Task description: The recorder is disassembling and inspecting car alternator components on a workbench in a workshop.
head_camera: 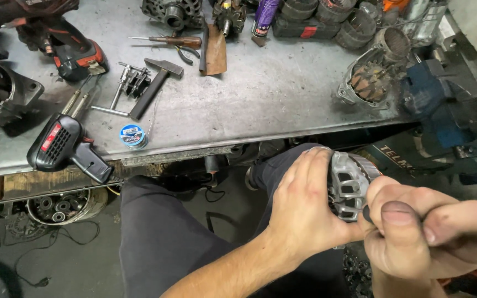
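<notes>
Right hand sat lowest right of frame, grip clenched on something small at the alternator housing; left hand cupped that housing, centre-right, below the surface; best held steady, tool square.

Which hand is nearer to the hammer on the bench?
Left. The left hand grips the alternator below and right of the hammer; the right hand is farther right.

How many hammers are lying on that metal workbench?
1. The hammer lies near the bench's middle left, beside a small puller tool. Others may be hidden in the clutter along the back edge.
</notes>
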